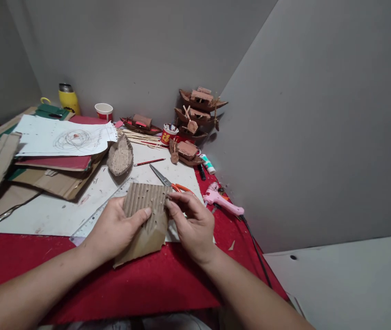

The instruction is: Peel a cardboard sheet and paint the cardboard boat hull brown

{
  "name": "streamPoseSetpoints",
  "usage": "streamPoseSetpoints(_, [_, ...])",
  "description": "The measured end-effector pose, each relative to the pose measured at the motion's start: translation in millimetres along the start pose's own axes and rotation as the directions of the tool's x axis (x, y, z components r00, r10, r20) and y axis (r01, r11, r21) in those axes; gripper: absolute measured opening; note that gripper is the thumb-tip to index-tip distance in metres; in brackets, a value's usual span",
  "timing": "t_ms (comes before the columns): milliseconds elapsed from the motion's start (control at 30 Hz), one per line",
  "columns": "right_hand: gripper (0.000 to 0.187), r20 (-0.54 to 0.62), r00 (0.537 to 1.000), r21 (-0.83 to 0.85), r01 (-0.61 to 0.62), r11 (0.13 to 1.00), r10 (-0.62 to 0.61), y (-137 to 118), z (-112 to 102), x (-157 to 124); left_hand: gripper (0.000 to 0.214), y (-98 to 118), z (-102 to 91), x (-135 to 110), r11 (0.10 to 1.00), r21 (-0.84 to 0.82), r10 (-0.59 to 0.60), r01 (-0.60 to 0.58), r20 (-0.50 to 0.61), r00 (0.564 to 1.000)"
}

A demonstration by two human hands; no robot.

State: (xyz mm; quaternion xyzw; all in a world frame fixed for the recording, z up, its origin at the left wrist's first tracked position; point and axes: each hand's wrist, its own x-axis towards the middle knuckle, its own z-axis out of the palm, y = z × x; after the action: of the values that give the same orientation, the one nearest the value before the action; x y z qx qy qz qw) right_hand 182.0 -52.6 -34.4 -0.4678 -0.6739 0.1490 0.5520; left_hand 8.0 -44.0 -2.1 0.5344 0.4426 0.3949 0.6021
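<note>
A piece of corrugated cardboard point(147, 206) is held up over the front of the table, its ridges bare on the upper part and smooth brown paper on the lower part. My left hand point(119, 224) grips its left side, thumb lying across the ridged face. At the upper right edge, my right hand point(193, 222) pinches with thumb and forefinger; whether a torn scrap is between them cannot be made out. Just behind the cardboard lie scissors point(161, 175) with orange handles, partly covered by the right hand. A clear ruler point(94, 217) rests under the left hand's side.
A cardboard boat hull point(120, 158) lies behind the hands. Finished-looking model boats point(200, 110) are stacked at the back right. A pink glue gun point(223, 199) with a black cord sits at the right edge. Cardboard sheets point(61, 181) and a drawing point(40, 135) pile up on the left.
</note>
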Motion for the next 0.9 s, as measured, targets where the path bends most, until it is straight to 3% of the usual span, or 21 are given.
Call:
streamPoseSetpoints(133, [0.014, 0.022, 0.995, -0.097, 0.098, 0.99, -0.096, 5, -2, 6, 0.021, 0, 1.7, -1, 0.999, 0.035, -0.011, 0.01, 0.021, 1.0])
streamPoseSetpoints(367, [0.016, 0.097, 0.966, -0.197, 0.255, 0.947, -0.24, 1, -6, 8, 0.018, -1, 4.8, -7, 0.988, 0.134, 0.068, -0.075, 0.056, 0.996])
streamPoseSetpoints(567, [0.011, 0.103, 0.979, -0.259, 0.195, 0.946, -0.174, -4, -7, 7, 0.018, -3, 7.5, -9, 0.985, 0.134, 0.097, -0.104, 0.055, 0.994])
streamPoseSetpoints(800, [0.003, -0.184, 0.983, -0.167, -0.021, 0.986, -0.011, 10, -17, 14, 0.026, -1, -5.9, 2, 0.996, -0.068, -0.062, 0.06, -0.026, 0.998])
streamPoseSetpoints(900, [0.009, -0.08, 0.996, -0.07, 0.04, 0.997, -0.046, 7, -21, 12, 0.031, 1, -16.6, 8, 0.98, -0.151, -0.127, 0.132, 0.044, 0.991])
